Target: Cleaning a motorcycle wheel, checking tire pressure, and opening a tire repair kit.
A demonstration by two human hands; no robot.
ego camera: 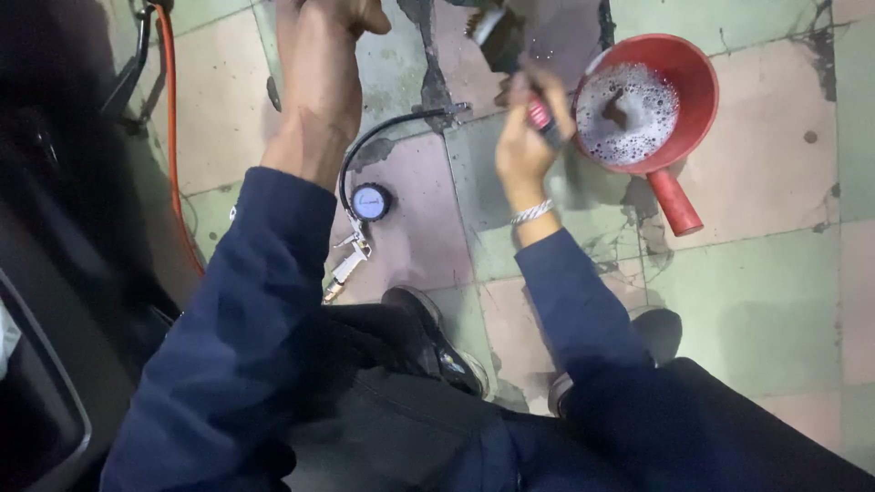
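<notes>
My right hand (pixel 527 137) grips a brush (pixel 506 50) by its red and dark handle, the bristled head pointing up toward the top of the view, just left of a red scoop bowl (pixel 697 77) full of foamy water. My left hand (pixel 351 14) reaches up to the top edge of the view, fingers curled; what it touches is cut off. A silver bracelet circles my right wrist. Both arms wear dark blue sleeves.
A tyre inflator gauge (pixel 370 201) with a black hose and metal lever lies on the tiled floor between my arms. An orange hose (pixel 169 109) runs along the left beside a dark vehicle body (pixel 64 273). My shoes and dark trousers fill the bottom.
</notes>
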